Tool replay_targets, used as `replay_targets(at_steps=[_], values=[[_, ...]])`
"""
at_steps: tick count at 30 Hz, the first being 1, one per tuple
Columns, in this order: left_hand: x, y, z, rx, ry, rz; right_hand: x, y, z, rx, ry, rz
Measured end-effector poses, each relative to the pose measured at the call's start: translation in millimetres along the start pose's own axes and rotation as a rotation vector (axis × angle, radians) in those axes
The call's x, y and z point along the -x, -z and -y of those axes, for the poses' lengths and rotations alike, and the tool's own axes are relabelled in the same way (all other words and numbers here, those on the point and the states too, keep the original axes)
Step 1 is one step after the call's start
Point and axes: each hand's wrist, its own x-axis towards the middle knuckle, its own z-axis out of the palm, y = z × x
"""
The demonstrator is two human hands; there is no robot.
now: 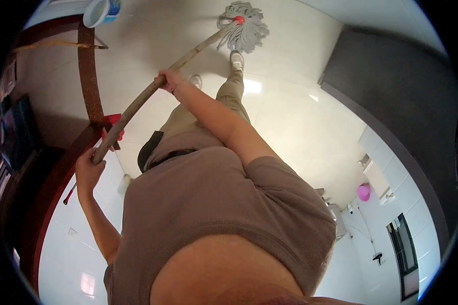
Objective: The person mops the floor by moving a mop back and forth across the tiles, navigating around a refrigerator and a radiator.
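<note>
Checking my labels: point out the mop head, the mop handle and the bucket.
mop head (244, 28): head view, grey strands.
mop handle (136, 107): head view, mid-shaft.
bucket (99, 12): head view, white inside wall.

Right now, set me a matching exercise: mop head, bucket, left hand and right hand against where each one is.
Things:
1 mop head
2 bucket
3 left hand
4 right hand

Places:
A gripping the handle near its top end
B on the white floor, just beyond the shoes
C gripping the handle about midway
D upper left of the view, by the brown rail

Pairs: 1-B; 2-D; 3-A; 4-C.
</note>
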Motion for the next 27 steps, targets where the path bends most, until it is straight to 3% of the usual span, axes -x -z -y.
replay_targets(at_steps=[2,5,6,10,12,13,15,16,17,19,20,22,27], values=[[-21,-6,-34,-0.027,-0.138,-0.058,19,7,52,-0.018,0.104,0.023],[-44,-6,-106,-0.044,-0.128,0.039,-9,43,120,-0.204,0.049,0.076],[-54,-11,-124,-0.047,-0.129,0.039,-4,49,135,-0.171,0.122,0.065],[-85,-39,-182,-0.218,-0.434,-0.057,13,94,232,-0.089,0.292,-0.043],[-112,-64,-213,-0.272,-0.530,-0.061,1,139,289,-0.015,0.246,0.010],[-119,-73,-234,-0.257,-0.553,-0.041,19,136,303,-0.091,0.410,-0.158],[-129,-91,-276,-0.240,-0.600,-0.016,52,158,347,0.095,0.328,-0.131],[-135,-99,-295,-0.238,-0.624,-0.012,46,152,355,-0.132,0.488,-0.312],[-142,-107,-312,-0.272,-0.632,0.024,65,172,378,0.107,0.321,-0.218],[-152,-120,-343,-0.254,-0.647,0.071,70,168,395,-0.081,0.450,-0.431],[-155,-124,-354,-0.202,-0.653,0.082,65,190,409,-0.079,0.398,-0.277],[-170,-129,-366,-0.218,-0.668,0.099,65,175,409,-0.093,0.513,-0.461],[-182,-105,-352,-0.229,-0.611,0.166,39,148,403,0.037,0.494,-0.554]])
